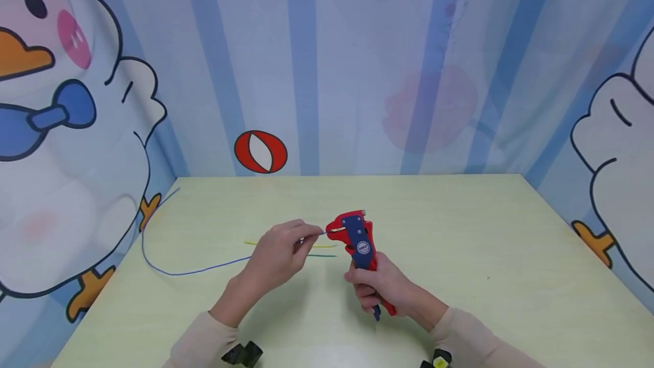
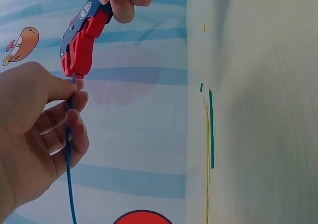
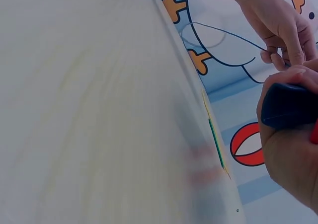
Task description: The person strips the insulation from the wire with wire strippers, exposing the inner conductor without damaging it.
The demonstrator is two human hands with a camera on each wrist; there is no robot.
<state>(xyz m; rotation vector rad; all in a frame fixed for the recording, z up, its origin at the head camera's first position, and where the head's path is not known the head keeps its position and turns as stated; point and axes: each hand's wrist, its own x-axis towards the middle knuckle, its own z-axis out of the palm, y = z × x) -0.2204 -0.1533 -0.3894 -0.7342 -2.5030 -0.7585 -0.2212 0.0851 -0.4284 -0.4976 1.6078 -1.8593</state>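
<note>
My right hand [image 1: 380, 285] grips the handles of a red and dark blue wire stripper [image 1: 360, 243], held above the table with its head up and its mouth facing left. Between thumb and fingers my left hand [image 1: 281, 251] pinches a blue wire [image 1: 204, 270] close to its end. That end reaches the stripper's red mouth, as the left wrist view also shows on the tool [image 2: 82, 50]. The wire's long tail loops off to the left. In the right wrist view, the right hand [image 3: 290, 154] wraps the dark blue handle end [image 3: 288, 106].
A yellow wire [image 2: 206, 154] and a shorter green wire [image 2: 212, 129] lie side by side on the table [image 1: 485, 243] behind the hands. Small yellow [image 2: 203, 28] and green [image 2: 201, 87] bits lie near them. A printed curtain [image 1: 352, 72] stands behind the table.
</note>
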